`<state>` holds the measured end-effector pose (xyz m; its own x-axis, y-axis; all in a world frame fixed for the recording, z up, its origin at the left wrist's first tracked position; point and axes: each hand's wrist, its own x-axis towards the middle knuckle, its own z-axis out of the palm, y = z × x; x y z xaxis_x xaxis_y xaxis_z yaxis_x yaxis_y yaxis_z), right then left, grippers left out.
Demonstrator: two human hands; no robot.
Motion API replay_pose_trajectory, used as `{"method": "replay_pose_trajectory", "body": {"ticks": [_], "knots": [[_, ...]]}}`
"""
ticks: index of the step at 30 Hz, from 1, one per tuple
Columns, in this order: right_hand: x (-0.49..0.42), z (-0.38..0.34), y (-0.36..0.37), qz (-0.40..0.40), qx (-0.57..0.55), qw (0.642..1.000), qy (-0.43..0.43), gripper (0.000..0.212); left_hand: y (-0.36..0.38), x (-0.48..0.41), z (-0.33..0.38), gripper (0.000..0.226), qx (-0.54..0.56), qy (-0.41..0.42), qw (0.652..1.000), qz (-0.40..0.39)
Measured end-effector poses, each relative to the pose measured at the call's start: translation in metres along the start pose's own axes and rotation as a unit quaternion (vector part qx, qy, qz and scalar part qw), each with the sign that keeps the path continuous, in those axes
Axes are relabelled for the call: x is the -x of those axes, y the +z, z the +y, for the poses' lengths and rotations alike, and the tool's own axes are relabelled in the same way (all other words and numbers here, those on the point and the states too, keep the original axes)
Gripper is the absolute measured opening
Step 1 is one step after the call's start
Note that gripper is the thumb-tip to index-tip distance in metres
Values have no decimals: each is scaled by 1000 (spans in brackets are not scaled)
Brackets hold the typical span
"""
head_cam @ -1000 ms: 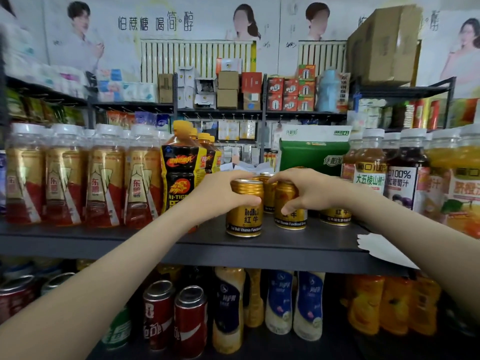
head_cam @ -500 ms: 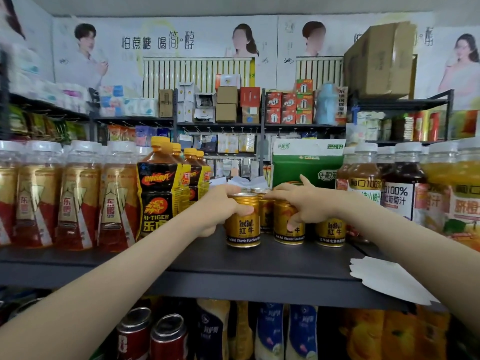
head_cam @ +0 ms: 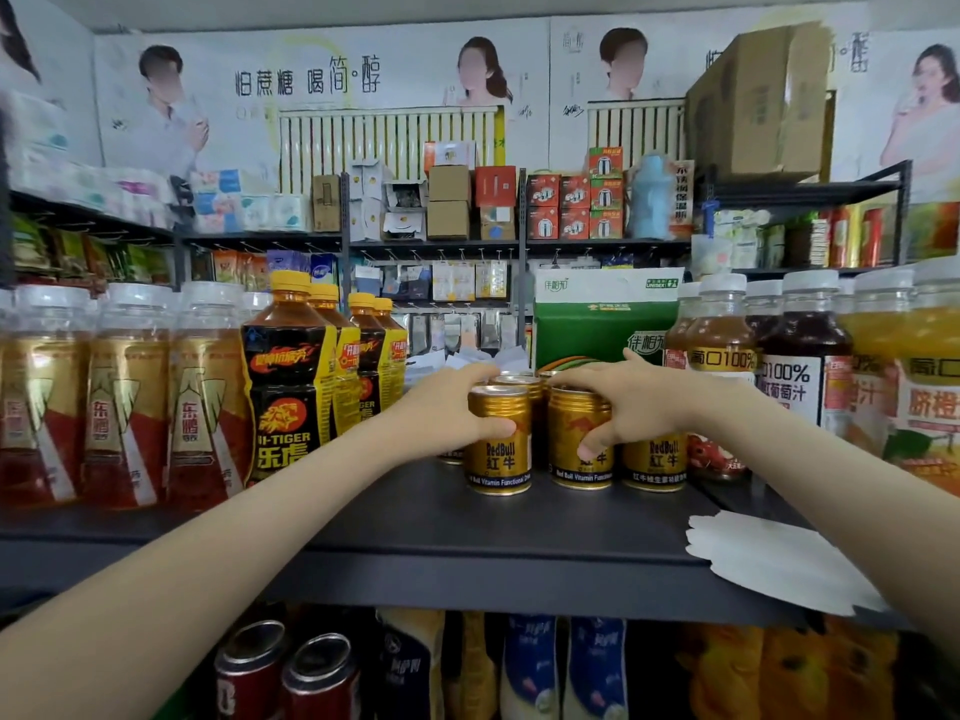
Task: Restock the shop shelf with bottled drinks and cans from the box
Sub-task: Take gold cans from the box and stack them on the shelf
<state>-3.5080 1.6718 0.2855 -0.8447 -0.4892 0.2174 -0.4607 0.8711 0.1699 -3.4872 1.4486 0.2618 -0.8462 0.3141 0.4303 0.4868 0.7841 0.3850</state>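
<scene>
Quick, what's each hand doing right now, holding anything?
Left hand: closed around the front gold can, standing on the shelf.
Right hand: closed over the neighbouring gold can, also on the shelf.

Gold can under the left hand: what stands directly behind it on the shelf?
Behind the gold can held by the left hand, the top of another gold can shows. Its body is covered, as is anything further back in that row.
</scene>
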Motion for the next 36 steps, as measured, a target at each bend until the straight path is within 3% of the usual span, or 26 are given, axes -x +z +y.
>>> {"method": "replay_pose_trajectory", "body": {"ticks": [4, 7, 17, 28, 32, 36], "knots": [[4, 1, 2, 19, -54, 998, -7, 90, 4, -4, -3, 53, 14, 18, 1000, 8], [5, 1, 2, 26, -78, 997, -9, 91, 7, -8, -6, 54, 49, 9, 999, -9], [4, -3, 9, 39, -23, 999, 6, 90, 11, -10, 3, 51, -84, 109, 990, -39], [12, -8, 3, 19, -9, 999, 26, 87, 11, -8, 0, 45, -65, 125, 990, -15], [20, -17, 9, 68, 42, 995, 52, 87, 13, -7, -2, 55, -120, 118, 986, -19], [35, -36, 23, 132, 57, 986, 80, 77, 15, 3, -1, 60, -142, 104, 984, 36]]}}
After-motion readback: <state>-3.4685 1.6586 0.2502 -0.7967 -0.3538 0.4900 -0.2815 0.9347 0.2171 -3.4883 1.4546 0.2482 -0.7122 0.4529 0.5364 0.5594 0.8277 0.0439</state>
